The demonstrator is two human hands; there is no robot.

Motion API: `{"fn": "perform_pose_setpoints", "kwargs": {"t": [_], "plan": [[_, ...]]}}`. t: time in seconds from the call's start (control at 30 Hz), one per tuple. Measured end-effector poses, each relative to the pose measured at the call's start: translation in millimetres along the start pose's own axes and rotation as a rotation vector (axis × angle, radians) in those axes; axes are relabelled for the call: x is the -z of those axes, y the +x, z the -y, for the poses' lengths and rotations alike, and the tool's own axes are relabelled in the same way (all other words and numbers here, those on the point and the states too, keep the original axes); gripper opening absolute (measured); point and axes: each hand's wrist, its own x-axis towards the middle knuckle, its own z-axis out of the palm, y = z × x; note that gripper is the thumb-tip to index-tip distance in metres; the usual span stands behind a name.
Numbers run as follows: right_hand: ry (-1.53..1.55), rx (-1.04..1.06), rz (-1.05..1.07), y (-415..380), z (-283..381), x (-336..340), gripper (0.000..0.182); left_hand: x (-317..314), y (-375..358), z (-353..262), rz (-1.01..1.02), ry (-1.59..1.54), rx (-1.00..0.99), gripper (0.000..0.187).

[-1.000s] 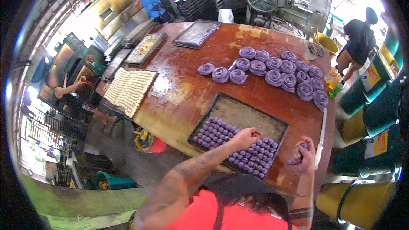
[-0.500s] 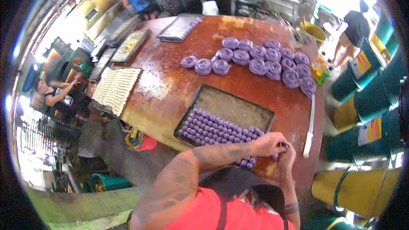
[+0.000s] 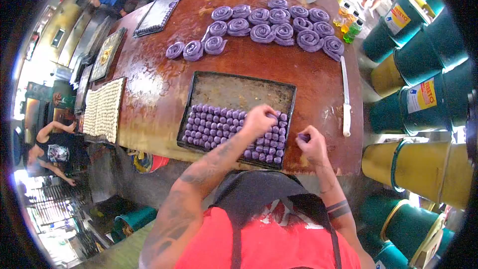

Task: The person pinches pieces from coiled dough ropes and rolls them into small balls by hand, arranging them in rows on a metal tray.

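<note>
My left hand [image 3: 259, 121] is over the right part of a dark baking tray [image 3: 244, 78], its fingers closed on a small purple dough ball [image 3: 271, 115]. Rows of purple dough balls [image 3: 211, 124] fill the tray's near part, while its far part shows bare metal. Just right of the tray, above the wooden table [image 3: 149, 84], my right hand [image 3: 312, 145] is closed around a piece of purple dough [image 3: 303, 137]. Coiled purple dough rolls [image 3: 262, 33] lie farther back on the table.
A long knife [image 3: 346, 99] lies at the right. Bottles [image 3: 352, 31] stand at the back right corner, beyond which are green bins [image 3: 433, 55]. Trays of pale dough [image 3: 103, 109] line the left edge. A person [image 3: 55, 149] is at far left.
The view has tilted and shifted. My hands, together before at the tray's near right corner, are now apart, the left one farther in over the tray's rows and the right one beside it.
</note>
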Motion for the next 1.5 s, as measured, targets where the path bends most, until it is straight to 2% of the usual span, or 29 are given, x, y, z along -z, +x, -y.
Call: {"fn": "perform_pose_setpoints", "kwargs": {"t": [0.03, 0.07, 0.1, 0.17, 0.27, 0.37, 0.4, 0.5, 0.53, 0.57, 0.63, 0.73, 0.83, 0.87, 0.97, 1.07, 1.17, 1.2, 1.3, 1.33, 1.43, 1.47, 1.5], "plan": [[0.008, 0.083, -0.03, 0.8, -3.6, -8.2, 0.032, 15.0, 3.3, 3.9, -0.142, -0.035, -0.013, 0.022], [-0.089, 0.211, 0.016, 0.3, -9.2, -14.6, 0.034, 26.2, 9.2, 11.0, -0.234, 0.056, -0.063, 0.022], [-0.307, 0.296, -0.015, -2.1, -27.8, -24.2, 0.035, 33.7, 7.8, 5.7, -0.304, 0.097, -0.111, 0.02], [-0.562, 0.274, -0.025, -3.9, -42.6, -24.6, 0.032, 35.4, 24.2, 29.4, -0.276, 0.355, -0.262, 0.026], [-0.647, 0.267, -0.139, -3.4, -13.3, 2.2, 0.026, 28.3, 26.7, 30.4, -0.113, 0.409, -0.287, 0.016], [-0.67, 0.371, -0.014, -1.0, -33.5, 8.5, 0.032, 19.0, 21.6, 27.5, -0.042, 0.461, -0.24, 0.018], [-0.744, 0.462, -0.016, -0.9, -39.0, 8.4, 0.029, 21.5, 20.7, 25.8, -0.023, 0.438, -0.277, 0.02], [-0.15, 0.058, 0.049, 2.5, -46.0, 16.0, 0.018, 34.1, 19.9, 22.0, -0.021, 0.505, -0.342, 0.021], [0.352, -0.179, -0.023, 2.8, -42.0, 18.9, 0.017, 32.7, 21.5, 25.8, -0.16, 0.523, -0.361, 0.024], [0.663, -0.199, -0.118, 0.9, -38.7, 26.1, 0.018, 33.6, 23.0, 26.2, -0.1, 0.452, -0.294, 0.025], [1.296, -0.235, -0.324, -6.4, 11.3, 46.6, 0.021, 38.2, 22.9, 23.4, 0.031, 0.319, -0.161, 0.027], [1.565, -0.061, -0.172, -3.7, 1.3, 55.1, 0.013, 29.0, 30.9, 31.5, 0.142, 0.437, -0.235, 0.026], [1.327, -0.092, -0.219, -3.2, 14.4, 63.4, 0.012, 31.0, 30.1, 23.0, -0.078, 0.428, -0.335, 0.028], [1.135, -0.113, -0.281, -3.9, 26.0, 64.2, 0.014, 32.9, 24.5, 12.6, -0.138, 0.423, -0.354, 0.026], [0.611, -0.137, -0.441, 4.2, 25.5, 37.4, 0.017, 22.3, 19.3, -16.1, 0.098, 0.097, -0.157, 0.025], [0.216, -0.287, -0.335, 6.3, 11.6, 17.3, 0.02, -0.2, 5.8, -53.2, 0.315, -0.032, -0.28, 0.024], [0.192, -0.272, -0.359, 4.7, 17.8, 8.1, 0.02, -21.7, -4.6, -85.2, 0.346, -0.055, -0.545, 0.023], [0.352, -0.251, -0.364, 14.8, -30.9, -8.7, 0.015, -25.5, -7.7, -93.1, 0.337, -0.042, -0.64, 0.022], [0.167, 0.032, -0.379, 8.4, -5.2, -8.4, 0.012, -34.9, -10.5, -94.5, 0.346, -0.081, -0.726, 0.02], [0.177, -0.05, -0.3, 2.0, 30.2, 7.1, 0.017, -36.8, -7.9, -88.7, 0.255, -0.067, -0.75, 0.023], [0.217, -0.101, -0.291, -1.3, 44.3, 20.0, 0.02, -40.3, -5.7, -68.1, 0.159, -0.106, -0.374, 0.023], [0.223, -0.13, -0.297, -2.8, 56.3, 25.4, 0.021, -42.9, -3.3, -60.0, 0.158, -0.15, -0.327, 0.021], [0.104, -0.055, -0.283, 0.5, 45.7, 20.8, 0.021, -44.9, -3.5, -59.2, 0.23, -0.205, -0.243, 0.023]]}}
